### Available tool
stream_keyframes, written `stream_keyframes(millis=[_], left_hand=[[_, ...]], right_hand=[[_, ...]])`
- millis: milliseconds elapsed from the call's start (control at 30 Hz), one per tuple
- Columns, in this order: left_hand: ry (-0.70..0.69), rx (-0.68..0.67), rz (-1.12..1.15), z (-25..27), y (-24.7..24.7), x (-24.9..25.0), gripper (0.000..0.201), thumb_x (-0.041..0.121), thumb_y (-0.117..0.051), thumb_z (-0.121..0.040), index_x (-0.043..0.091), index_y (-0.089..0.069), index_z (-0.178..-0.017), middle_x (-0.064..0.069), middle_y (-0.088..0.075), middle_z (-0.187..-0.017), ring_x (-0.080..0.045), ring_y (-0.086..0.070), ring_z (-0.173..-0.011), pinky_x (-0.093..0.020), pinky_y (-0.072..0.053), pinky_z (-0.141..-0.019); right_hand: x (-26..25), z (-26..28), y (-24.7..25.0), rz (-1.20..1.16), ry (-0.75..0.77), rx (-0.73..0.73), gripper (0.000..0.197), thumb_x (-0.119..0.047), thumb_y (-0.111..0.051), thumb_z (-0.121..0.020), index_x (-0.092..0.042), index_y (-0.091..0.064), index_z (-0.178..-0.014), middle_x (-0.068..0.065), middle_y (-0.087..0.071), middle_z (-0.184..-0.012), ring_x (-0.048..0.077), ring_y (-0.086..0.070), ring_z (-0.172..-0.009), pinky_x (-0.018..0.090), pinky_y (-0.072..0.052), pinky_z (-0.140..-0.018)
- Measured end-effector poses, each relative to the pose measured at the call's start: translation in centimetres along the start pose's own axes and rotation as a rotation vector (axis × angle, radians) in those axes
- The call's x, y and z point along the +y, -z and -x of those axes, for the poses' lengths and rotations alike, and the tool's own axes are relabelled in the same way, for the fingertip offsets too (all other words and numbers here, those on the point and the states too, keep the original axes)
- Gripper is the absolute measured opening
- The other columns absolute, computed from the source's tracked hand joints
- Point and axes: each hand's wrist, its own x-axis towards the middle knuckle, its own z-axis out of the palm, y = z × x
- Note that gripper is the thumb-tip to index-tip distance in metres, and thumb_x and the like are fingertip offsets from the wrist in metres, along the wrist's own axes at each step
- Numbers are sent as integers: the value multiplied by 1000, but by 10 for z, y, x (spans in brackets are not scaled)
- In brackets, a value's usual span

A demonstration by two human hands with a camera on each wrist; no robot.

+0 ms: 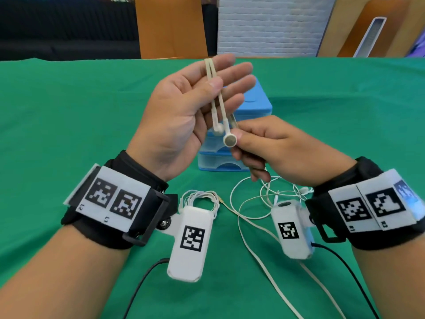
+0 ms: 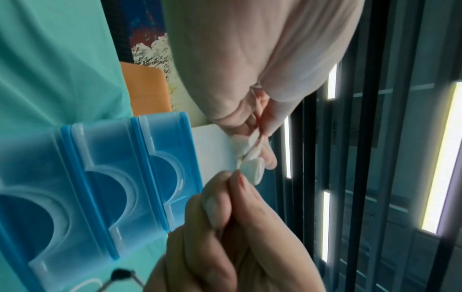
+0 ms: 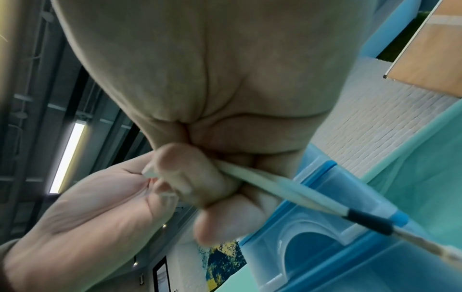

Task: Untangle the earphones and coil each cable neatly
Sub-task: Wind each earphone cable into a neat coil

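The left hand (image 1: 184, 107) is raised palm-up over the middle of the green cloth tabletop (image 1: 69, 107), fingers straight and spread, its thumb pressing the two cream flat-ribbon earphone cables (image 1: 212, 88) against the fingers. Held this way, the twin leads lie side by side across the palm, which looks like the anchor for winding a coil around the fingers. The two glossy white plastic earbuds (image 1: 224, 132) hang at the heel of that palm, one showing its round grey mesh face. The right hand (image 1: 276, 146) is curled, thumb and forefinger pinching the nearer earbud; in the right wrist view the flat cable runs out of that fist to a short black sleeve, probably the splitter, though blur makes this uncertain. The pinch seems meant to set the buds even before wrapping starts.

From the right hand the same cream ribbon drops to the cloth and trails toward the near edge of the tabletop. A thin round white earphone set, already wound into a small coil (image 1: 202, 199), lies near the near edge below the left wrist. Another thin white earphone set, still a loose tangle (image 1: 276, 192), lies just beside the right wrist. A translucent blue plastic drawer box (image 1: 253, 107) with scooped finger pulls stands at the centre of the tabletop, behind both hands.
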Motion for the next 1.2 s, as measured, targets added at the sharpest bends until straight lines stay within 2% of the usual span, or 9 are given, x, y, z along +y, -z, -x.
stream_keyframes(millis=[133,233,433,567,667,767,900,1033,1200], left_hand=[[-67,96,-127,-3,2,-1,36,-13,-39,-99,-5,-51,-132,-21,-66,-127,-23,-69,-114,-26,-56,-91],[-114,119,-398,-2,0,-9,41,-17,-45,-93,-7,-53,-131,-20,-63,-131,-21,-69,-114,-28,-55,-96],[-104,-195,-811,6,-1,-23,50,-13,-38,-89,-5,-48,-137,-13,-59,-135,-12,-68,-113,-24,-53,-96],[-24,-286,-841,8,0,-22,50,-12,-34,-82,-2,-59,-125,-7,-69,-98,-27,-69,-74,-27,-53,-71],[44,-298,-826,9,1,-17,38,-4,-36,-83,7,-67,-102,-14,-68,-76,-21,-53,-53,-22,-43,-55],[99,-314,-761,9,1,-13,31,8,-40,-95,17,-69,-94,-9,-59,-64,-20,-41,-50,-23,-36,-50],[225,-334,-734,9,2,-11,35,21,-43,-107,0,-70,-107,-4,-51,-57,-19,-36,-47,-23,-32,-46],[304,-404,-661,11,5,-11,32,22,-47,-104,-1,-69,-103,-3,-54,-55,-16,-44,-42,-23,-34,-44],[312,-425,-470,12,11,-5,25,18,-48,-101,3,-68,-105,-1,-59,-57,-10,-49,-41,-21,-35,-45]], right_hand=[[-3,6,3,-20,-54,-99,37,-22,-40,-108,-6,-53,-78,10,-33,-55,21,-34,-44,54,-45,-58],[-5,9,5,-42,-63,-159,38,-29,-45,-104,-10,-54,-73,2,-33,-49,20,-33,-41,50,-47,-59],[-12,14,20,-60,-58,-94,37,-28,-51,-95,-4,-58,-68,5,-31,-42,22,-36,-34,41,-48,-51],[-10,13,37,74,-7,135,39,-29,-58,-99,-8,-58,-67,2,-39,-45,17,-38,-35,34,-41,-46],[-7,13,42,281,30,258,40,-34,-59,-100,-12,-61,-67,-7,-36,-45,10,-32,-41,28,-32,-44],[-7,14,45,300,51,289,36,-32,-60,-98,-15,-63,-67,-12,-37,-39,6,-25,-40,15,-21,-41],[-1,15,47,255,56,267,35,-35,-66,-93,-4,-63,-77,-10,-33,-45,8,-20,-44,21,-18,-42],[5,15,45,94,62,209,37,-36,-66,-89,-1,-60,-81,6,-31,-50,16,-20,-45,24,-16,-42],[13,11,40,-96,62,181,24,-31,-57,-96,-8,-61,-89,8,-45,-58,20,-25,-44,17,-22,-39]])
